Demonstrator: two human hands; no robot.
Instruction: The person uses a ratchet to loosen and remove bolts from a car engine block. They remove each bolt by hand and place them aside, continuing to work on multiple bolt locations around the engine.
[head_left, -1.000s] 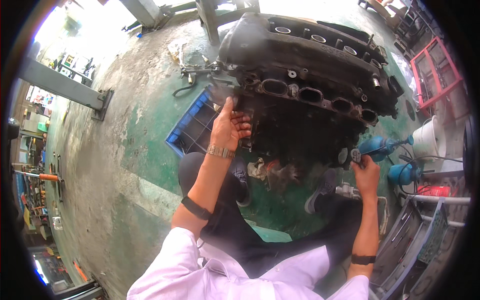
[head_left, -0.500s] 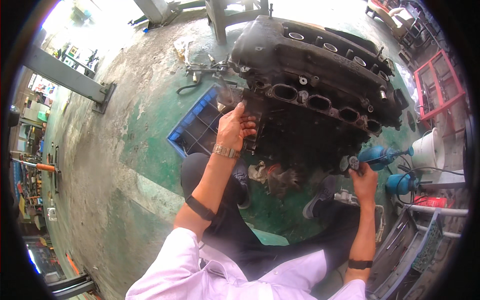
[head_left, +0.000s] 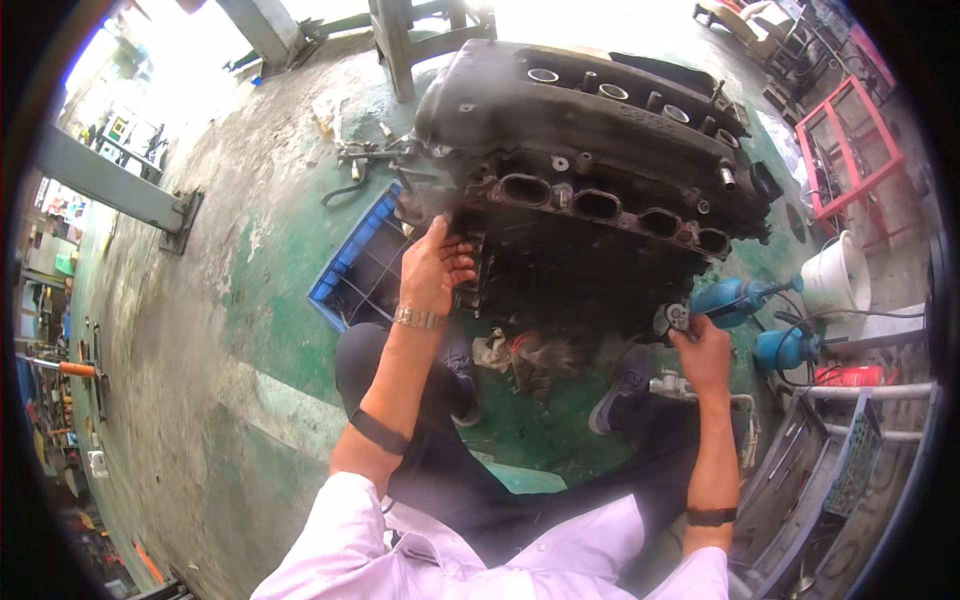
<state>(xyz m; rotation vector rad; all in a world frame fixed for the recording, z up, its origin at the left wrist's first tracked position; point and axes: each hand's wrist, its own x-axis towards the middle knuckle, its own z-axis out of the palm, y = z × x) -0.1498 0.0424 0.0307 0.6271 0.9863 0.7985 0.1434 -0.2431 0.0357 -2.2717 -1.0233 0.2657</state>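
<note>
A large, dirty black engine [head_left: 585, 125] lies in front of me, with a row of oval ports [head_left: 596, 205] facing my side. At its left end is my left hand [head_left: 430, 268], thumb and forefinger together against the dark edge, other fingers loosely curled. Whatever sits between those fingertips is hidden. My right hand [head_left: 703, 352] is closed around a ratchet wrench [head_left: 678, 317], whose round silver head shows above the fingers near the engine's lower right corner. The hand covers the wrench's handle.
A blue crate [head_left: 350, 265] stands left of the engine. Gloves [head_left: 545, 362] and a crumpled rag [head_left: 492, 350] lie between my feet. At right are blue bottles [head_left: 725, 300], a white bucket [head_left: 835, 275], a red metal frame [head_left: 850, 160] and a metal rack [head_left: 850, 450].
The whole view has shifted, so the engine and both hands appear farther left. Both hands keep about the same places against the engine, and the ratchet wrench stays in my right hand.
</note>
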